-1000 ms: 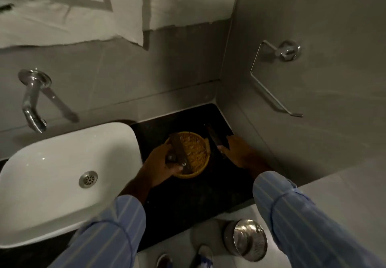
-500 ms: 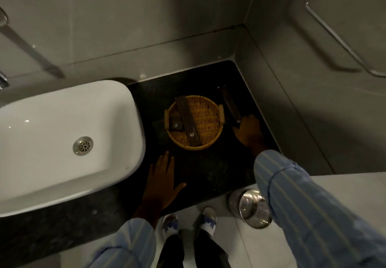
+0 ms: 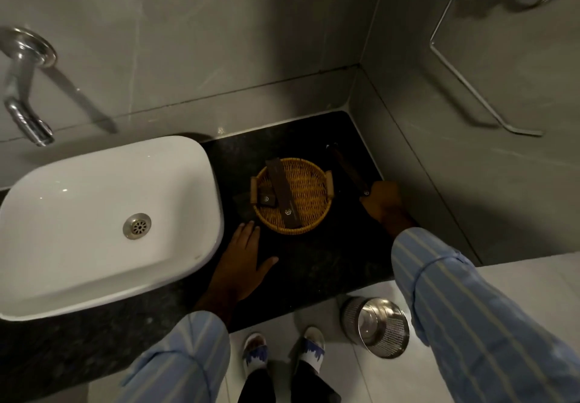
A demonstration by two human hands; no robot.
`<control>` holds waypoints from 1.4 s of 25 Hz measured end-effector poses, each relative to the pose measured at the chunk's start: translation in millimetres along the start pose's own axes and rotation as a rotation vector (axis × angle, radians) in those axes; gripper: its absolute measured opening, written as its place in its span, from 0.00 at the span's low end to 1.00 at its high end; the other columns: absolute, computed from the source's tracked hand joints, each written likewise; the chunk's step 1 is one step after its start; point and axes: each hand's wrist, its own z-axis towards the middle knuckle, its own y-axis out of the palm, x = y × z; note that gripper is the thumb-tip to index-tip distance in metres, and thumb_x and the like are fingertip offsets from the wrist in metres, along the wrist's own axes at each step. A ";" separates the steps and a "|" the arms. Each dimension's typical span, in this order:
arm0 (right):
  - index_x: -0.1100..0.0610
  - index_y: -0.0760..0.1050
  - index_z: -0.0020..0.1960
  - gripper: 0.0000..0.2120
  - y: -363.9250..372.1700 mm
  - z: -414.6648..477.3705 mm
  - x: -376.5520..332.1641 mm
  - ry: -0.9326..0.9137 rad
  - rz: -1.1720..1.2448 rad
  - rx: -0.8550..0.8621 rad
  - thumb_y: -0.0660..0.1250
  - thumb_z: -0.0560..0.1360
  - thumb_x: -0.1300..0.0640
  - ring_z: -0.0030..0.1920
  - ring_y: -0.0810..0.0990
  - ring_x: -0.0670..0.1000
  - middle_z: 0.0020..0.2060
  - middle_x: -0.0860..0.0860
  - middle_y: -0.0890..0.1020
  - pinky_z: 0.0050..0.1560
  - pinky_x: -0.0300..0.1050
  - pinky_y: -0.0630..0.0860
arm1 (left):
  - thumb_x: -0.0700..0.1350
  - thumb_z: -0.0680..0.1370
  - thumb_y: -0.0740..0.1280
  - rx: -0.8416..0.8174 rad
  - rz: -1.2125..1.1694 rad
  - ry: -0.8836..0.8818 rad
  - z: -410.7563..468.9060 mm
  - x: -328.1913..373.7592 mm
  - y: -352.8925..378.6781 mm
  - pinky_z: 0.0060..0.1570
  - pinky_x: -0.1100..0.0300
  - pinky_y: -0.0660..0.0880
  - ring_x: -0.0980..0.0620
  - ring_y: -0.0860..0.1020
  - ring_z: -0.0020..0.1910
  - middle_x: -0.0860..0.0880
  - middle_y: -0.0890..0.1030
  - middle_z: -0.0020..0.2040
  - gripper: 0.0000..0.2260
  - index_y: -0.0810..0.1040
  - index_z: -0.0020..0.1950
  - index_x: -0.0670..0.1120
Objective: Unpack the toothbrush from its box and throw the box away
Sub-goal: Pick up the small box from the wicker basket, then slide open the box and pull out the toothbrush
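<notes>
A long dark box (image 3: 348,168) lies on the black counter right of the wicker basket (image 3: 309,223). My right hand (image 3: 384,205) grips its near end. A second long dark box (image 3: 282,194) lies across the basket, with a small dark box (image 3: 266,200) beside it at the basket's left. My left hand (image 3: 243,264) rests flat on the counter just in front of the basket, fingers spread, holding nothing. No toothbrush is visible outside a box.
A white basin (image 3: 103,214) sits to the left under a chrome tap (image 3: 25,95). A steel bin with a shut lid (image 3: 378,327) stands on the floor below the counter's right end. Grey walls close the corner; a wire holder (image 3: 470,88) hangs on the right wall.
My left hand let go of the box in the basket and came back to lie flat on the counter. My right hand has stayed on the box at the right.
</notes>
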 end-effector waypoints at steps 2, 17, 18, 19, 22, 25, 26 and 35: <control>0.66 0.77 0.55 0.15 -27.4 -10.4 -6.3 0.003 0.024 0.002 0.67 0.76 0.55 0.52 0.81 0.64 0.53 0.64 0.81 0.42 0.47 0.71 | 0.64 0.77 0.60 0.050 -0.033 0.059 1.6 11.0 -28.1 0.76 0.49 0.53 0.43 0.52 0.81 0.44 0.58 0.81 0.37 0.57 0.79 0.44; 0.64 0.79 0.56 0.18 -189.3 -141.4 -70.7 -0.277 0.042 0.268 0.71 0.72 0.52 0.56 0.80 0.62 0.53 0.63 0.82 0.51 0.48 0.73 | 0.55 0.78 0.68 0.358 -0.441 0.299 27.3 143.2 -284.8 0.70 0.55 0.66 0.44 0.70 0.73 0.44 0.71 0.75 0.30 0.66 0.77 0.46; 0.63 0.79 0.56 0.18 -197.2 -148.4 -73.9 -0.299 0.046 0.286 0.71 0.72 0.52 0.56 0.80 0.62 0.53 0.62 0.82 0.52 0.48 0.73 | 0.55 0.77 0.69 0.358 -0.567 0.281 26.7 151.2 -299.1 0.68 0.57 0.68 0.45 0.74 0.70 0.44 0.75 0.72 0.28 0.70 0.74 0.46; 0.62 0.80 0.57 0.17 -204.8 -154.4 -77.2 -0.320 0.051 0.303 0.71 0.72 0.53 0.55 0.80 0.61 0.53 0.61 0.83 0.52 0.48 0.74 | 0.55 0.77 0.70 0.347 -0.701 0.267 26.2 157.7 -313.1 0.68 0.55 0.70 0.45 0.77 0.66 0.44 0.79 0.68 0.25 0.74 0.71 0.47; 0.56 0.81 0.55 0.15 -224.8 -171.9 -86.4 -0.368 0.039 0.385 0.72 0.69 0.53 0.54 0.82 0.58 0.50 0.57 0.85 0.52 0.47 0.75 | 0.51 0.75 0.72 0.265 -1.039 0.269 17.5 165.8 -345.3 0.62 0.46 0.78 0.45 0.83 0.54 0.37 0.84 0.59 0.17 0.83 0.58 0.42; 0.53 0.81 0.50 0.12 -238.8 -181.2 -91.4 -0.384 0.062 0.439 0.72 0.68 0.54 0.49 0.82 0.55 0.46 0.53 0.84 0.46 0.42 0.75 | 0.45 0.75 0.73 0.195 -1.024 0.350 7.9 164.5 -363.2 0.50 0.51 0.84 0.43 0.84 0.44 0.33 0.85 0.51 0.10 0.86 0.50 0.39; 0.52 0.81 0.49 0.10 -242.1 -184.0 -91.7 -0.385 0.089 0.448 0.72 0.67 0.55 0.46 0.81 0.54 0.43 0.52 0.83 0.42 0.39 0.73 | 0.43 0.75 0.74 0.179 -1.017 0.366 4.7 163.9 -367.8 0.47 0.54 0.84 0.44 0.85 0.43 0.33 0.85 0.50 0.10 0.86 0.50 0.38; 0.50 0.81 0.49 0.11 -263.2 -195.2 -94.2 -0.453 0.127 0.498 0.75 0.68 0.57 0.41 0.78 0.48 0.40 0.46 0.79 0.41 0.37 0.69 | 0.37 0.74 0.72 0.196 -0.903 0.369 -8.2 177.1 -399.2 0.39 0.59 0.84 0.46 0.87 0.44 0.40 0.85 0.50 0.04 0.86 0.47 0.43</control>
